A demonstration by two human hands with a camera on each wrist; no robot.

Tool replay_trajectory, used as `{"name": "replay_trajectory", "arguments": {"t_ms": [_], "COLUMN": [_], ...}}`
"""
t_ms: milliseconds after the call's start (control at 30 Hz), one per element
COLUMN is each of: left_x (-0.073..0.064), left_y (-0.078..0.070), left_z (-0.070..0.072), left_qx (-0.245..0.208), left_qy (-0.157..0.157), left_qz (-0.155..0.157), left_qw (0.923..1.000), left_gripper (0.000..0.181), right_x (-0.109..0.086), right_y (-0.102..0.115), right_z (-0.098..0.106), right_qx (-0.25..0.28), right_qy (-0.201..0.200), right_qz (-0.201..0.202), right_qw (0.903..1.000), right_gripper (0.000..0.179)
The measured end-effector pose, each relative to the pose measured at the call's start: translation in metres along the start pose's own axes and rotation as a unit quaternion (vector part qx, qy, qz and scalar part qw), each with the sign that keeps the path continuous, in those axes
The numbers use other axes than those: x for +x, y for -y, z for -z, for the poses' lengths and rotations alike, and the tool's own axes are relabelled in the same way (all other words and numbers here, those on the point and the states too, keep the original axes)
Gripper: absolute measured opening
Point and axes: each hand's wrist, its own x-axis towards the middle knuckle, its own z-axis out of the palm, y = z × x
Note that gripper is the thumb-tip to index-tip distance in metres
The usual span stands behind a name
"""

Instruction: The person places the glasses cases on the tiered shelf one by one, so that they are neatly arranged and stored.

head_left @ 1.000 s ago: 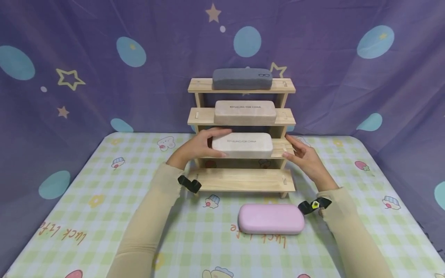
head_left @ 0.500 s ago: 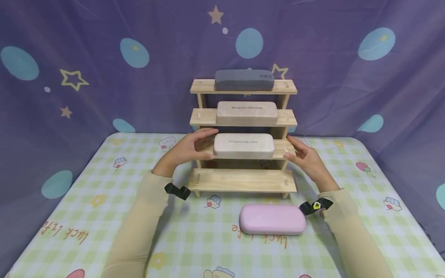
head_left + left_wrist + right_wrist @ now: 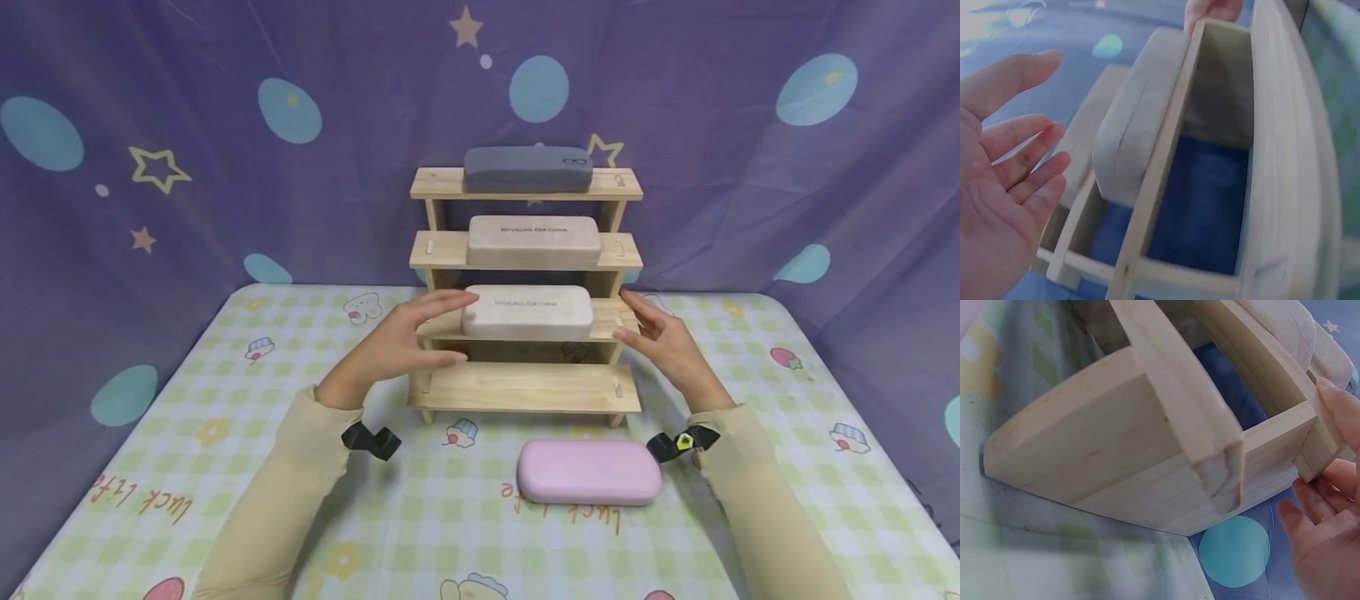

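A stepped wooden display rack (image 3: 525, 388) stands on the table. On its second board from the bottom lies a white glasses case (image 3: 528, 312) with printed lettering. Beside the case's left end is my left hand (image 3: 390, 337), fingers extended and thumb spread; the left wrist view shows a gap between this hand (image 3: 1013, 169) and the case (image 3: 1135, 119). My right hand (image 3: 667, 342) grips the right end of that board. In the right wrist view its thumb lies on top and the fingers of the hand (image 3: 1332, 512) curl underneath.
Higher on the rack sit a beige glasses case (image 3: 534, 242) and, at the top, a blue-grey one (image 3: 528, 171). A pink glasses case (image 3: 589, 472) lies on the checked tablecloth (image 3: 420, 533) in front. Behind hangs a purple curtain (image 3: 390, 100).
My left hand has let go of the white glasses case's left end and drawn back to the left and toward me. The right hand keeps its place on the rack.
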Motion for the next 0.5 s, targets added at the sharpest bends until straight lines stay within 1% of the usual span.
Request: {"name": "replay_trajectory", "arguments": {"t_ms": [67,167,267,433,500], "left_x": [-0.001,-0.004,-0.006,-0.011,-0.013], "left_y": [-0.004,-0.01,-0.014,-0.018,-0.02], "left_z": [-0.004,-0.012,-0.021,-0.043,-0.052], "left_qx": [0.005,-0.007,-0.017,-0.037,-0.047], "left_qy": [0.002,0.006,0.019,0.047,0.056], "left_qz": [-0.022,-0.042,-0.058,-0.09,-0.097], "left_qw": [0.9997,0.9991,0.998,0.9941,0.9926], "left_gripper": [0.066,0.064,0.062,0.062,0.062], "right_x": [0.0,0.0,0.0,0.001,0.001], "right_y": [0.0,-0.001,-0.002,-0.002,-0.003], "right_z": [0.0,0.0,0.0,0.0,0.001], "right_qx": [0.001,0.002,0.002,0.008,0.008], "right_qy": [-0.001,0.0,0.001,0.001,0.001], "right_qz": [-0.002,-0.002,-0.003,-0.001,0.0], "right_qw": [1.0,1.0,1.0,1.0,1.0], "right_gripper": [0.068,0.069,0.069,0.069,0.069]}}
